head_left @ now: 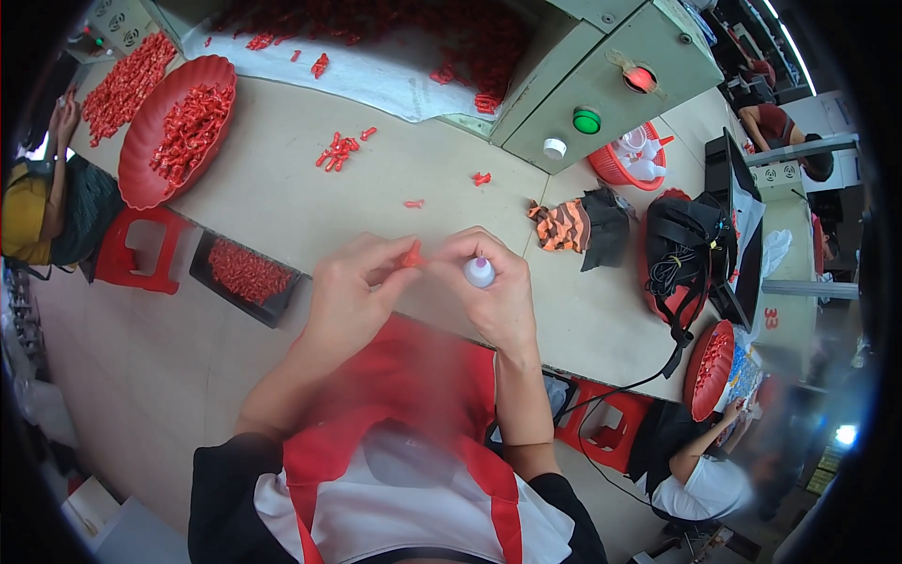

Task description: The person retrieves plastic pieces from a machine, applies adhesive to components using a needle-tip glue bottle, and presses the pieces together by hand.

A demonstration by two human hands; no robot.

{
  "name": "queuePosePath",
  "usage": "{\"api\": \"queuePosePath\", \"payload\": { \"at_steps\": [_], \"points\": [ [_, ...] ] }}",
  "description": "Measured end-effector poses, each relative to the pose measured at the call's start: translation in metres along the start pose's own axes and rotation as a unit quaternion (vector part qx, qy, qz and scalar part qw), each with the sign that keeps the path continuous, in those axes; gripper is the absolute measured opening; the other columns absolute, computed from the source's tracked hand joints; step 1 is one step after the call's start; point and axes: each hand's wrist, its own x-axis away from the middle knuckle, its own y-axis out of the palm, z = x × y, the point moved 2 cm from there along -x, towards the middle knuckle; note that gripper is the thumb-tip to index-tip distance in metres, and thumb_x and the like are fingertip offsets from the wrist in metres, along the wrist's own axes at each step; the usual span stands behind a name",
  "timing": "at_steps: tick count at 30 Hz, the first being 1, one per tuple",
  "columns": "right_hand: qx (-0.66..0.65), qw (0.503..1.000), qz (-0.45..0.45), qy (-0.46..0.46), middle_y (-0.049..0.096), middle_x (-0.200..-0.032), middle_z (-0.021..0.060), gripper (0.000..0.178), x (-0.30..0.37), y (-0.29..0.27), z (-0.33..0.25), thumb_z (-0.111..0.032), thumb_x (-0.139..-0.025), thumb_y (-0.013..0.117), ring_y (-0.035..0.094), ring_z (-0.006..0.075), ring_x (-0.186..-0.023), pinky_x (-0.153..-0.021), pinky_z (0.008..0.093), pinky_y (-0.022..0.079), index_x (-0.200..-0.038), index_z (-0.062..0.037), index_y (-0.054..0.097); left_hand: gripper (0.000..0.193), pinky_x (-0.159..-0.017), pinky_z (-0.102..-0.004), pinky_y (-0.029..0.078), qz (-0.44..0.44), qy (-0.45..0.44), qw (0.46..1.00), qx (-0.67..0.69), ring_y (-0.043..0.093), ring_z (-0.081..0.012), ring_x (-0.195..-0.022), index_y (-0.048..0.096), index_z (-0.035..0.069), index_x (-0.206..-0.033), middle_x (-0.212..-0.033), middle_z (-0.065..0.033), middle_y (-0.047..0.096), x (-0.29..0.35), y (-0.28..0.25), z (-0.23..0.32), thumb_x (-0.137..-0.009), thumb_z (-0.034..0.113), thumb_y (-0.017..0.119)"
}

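Note:
My left hand (355,280) pinches a small red plastic piece (412,255) between thumb and forefinger, above the table's near edge. Close beside it, my right hand (503,301) is closed round a small white squeeze bottle (479,273) with a purple tip. The right thumb and forefinger come near the red piece; blur hides whether they touch it. Beyond my hands lie a loose red piece (413,203), another red piece (482,179) and a little heap of red pieces (338,150) on the pale table (282,188).
A green metal machine housing (601,80) stands at the back, red pieces inside. At left are a red bowl (132,179) of pieces and a black tray (202,273). Rightward lie a patterned cloth (564,226), a red basket (611,169) and a black bag (691,230). Co-workers sit both sides.

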Motion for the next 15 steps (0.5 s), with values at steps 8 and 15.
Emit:
{"api": "queuePosePath", "payload": {
  "at_steps": [8, 15],
  "points": [
    [-0.022, 1.0, -0.004, 0.02, 0.061, -0.086, 0.0072, 0.007, -0.0005, 0.0017, 0.0005, 0.001, -0.076, 0.062, 0.058, 0.0125, -0.075, -0.067, 0.0243, 0.047, -0.082, 0.0022, 0.058, 0.028, -0.068, -0.022, 0.051, -0.002, -0.016, 1.0, 0.02, 0.062, -0.0137, -0.078, 0.061, -0.001, -0.101, -0.088, -0.0089, 0.058, -0.0001, 0.001, -0.0032, -0.074, -0.007, 0.062],
    [-0.1, 0.99, -0.022, 0.094, 0.061, -0.085, 0.0077, 0.008, -0.001, 0.0024, -0.0024, 0.001, -0.079, 0.058, 0.058, 0.0099, -0.071, -0.063, 0.0219, 0.049, -0.086, 0.0043, 0.057, 0.027, -0.068, -0.022, 0.051, -0.003, -0.019, 0.999, 0.027, 0.062, -0.0139, -0.079, 0.061, -0.001, -0.101, -0.087, -0.0084, 0.058, -0.0005, 0.0007, -0.002, -0.074, -0.006, 0.061]
  ]
}}
